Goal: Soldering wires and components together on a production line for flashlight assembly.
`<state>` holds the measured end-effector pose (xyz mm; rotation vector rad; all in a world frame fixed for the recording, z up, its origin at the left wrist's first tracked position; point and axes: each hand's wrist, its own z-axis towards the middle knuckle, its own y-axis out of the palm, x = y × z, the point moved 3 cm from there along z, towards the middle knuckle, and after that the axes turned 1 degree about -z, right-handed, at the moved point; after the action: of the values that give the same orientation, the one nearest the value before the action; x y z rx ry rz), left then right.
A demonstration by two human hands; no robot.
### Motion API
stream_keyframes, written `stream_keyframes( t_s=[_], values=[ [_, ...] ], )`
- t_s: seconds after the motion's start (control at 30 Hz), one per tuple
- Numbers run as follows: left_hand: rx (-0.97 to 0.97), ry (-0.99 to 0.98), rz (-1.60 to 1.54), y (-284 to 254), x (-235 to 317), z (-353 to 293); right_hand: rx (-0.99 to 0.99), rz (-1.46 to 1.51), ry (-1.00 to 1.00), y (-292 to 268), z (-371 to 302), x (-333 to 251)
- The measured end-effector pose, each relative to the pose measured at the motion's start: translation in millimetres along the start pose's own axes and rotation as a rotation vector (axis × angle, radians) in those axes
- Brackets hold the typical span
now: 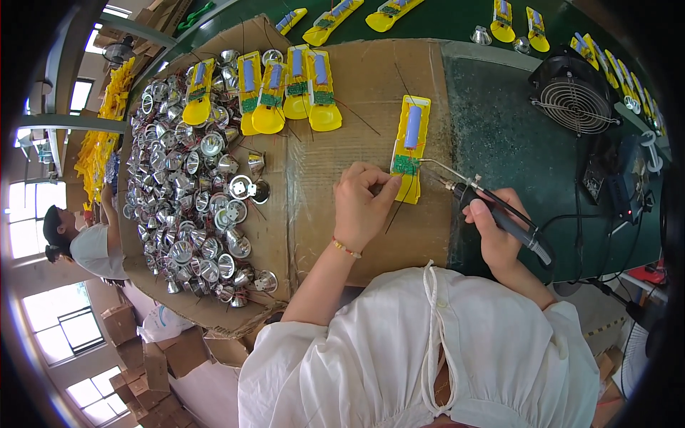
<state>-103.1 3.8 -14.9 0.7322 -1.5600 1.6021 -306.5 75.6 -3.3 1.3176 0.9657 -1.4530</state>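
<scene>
A yellow plastic shell with a blue cylindrical cell and a small green circuit board lies on the brown cardboard sheet. My left hand pinches the lower end of this shell beside the board. My right hand grips a black-handled soldering iron, and its metal tip reaches the green board's right edge. Thin dark wires trail from under the shell across the cardboard.
Several more yellow shells lie in a row at the cardboard's far side. A big heap of shiny silver reflector cups covers the left. A small black fan stands at the right on the dark green bench. Another person sits far left.
</scene>
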Motion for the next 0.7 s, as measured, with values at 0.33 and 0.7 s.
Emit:
stream_keyframes(
  t_s=[0.33,0.7],
  values=[
    [-0.004,0.003,0.006,-0.8,-0.6,1.6,-0.007,-0.015,0.021,-3.4,-1.3,1.0],
    [0.067,-0.095,-0.102,1.9,0.8,1.0,-0.052,-0.051,0.004,3.8,2.3,3.4]
  ],
)
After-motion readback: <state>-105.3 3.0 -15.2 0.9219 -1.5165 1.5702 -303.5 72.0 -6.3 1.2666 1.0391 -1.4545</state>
